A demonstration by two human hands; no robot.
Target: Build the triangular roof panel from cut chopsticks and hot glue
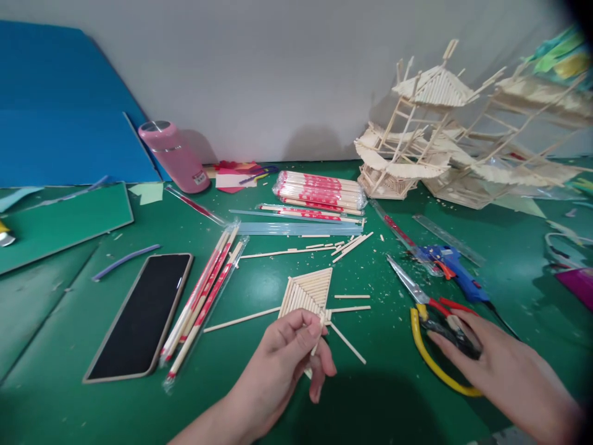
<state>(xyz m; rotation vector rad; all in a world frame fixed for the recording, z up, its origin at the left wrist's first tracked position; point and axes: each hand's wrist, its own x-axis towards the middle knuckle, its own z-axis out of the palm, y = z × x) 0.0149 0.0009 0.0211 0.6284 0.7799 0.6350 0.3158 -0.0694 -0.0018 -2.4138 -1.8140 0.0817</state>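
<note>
My left hand (pixel 282 364) is closed in a pinch on a short wooden stick (pixel 319 340), just below a flat triangular panel of glued sticks (pixel 309 290) on the green table (pixel 370 383). My right hand (pixel 504 371) rests on the yellow and red handles of a pair of scissors (pixel 426 309), with its fingers curled over them and the blades pointing up and left. Loose wooden sticks (pixel 352 244) lie scattered around the panel.
A phone (pixel 141 312) lies at the left beside wrapped chopsticks (pixel 204 296). Farther back are a chopstick pack (pixel 319 191), a pink bottle (pixel 173 154) and a blue board (pixel 60 105). A blue glue gun (pixel 451 266), a ruler (pixel 445 238) and a stick-built pavilion model (pixel 430 130) are at the right.
</note>
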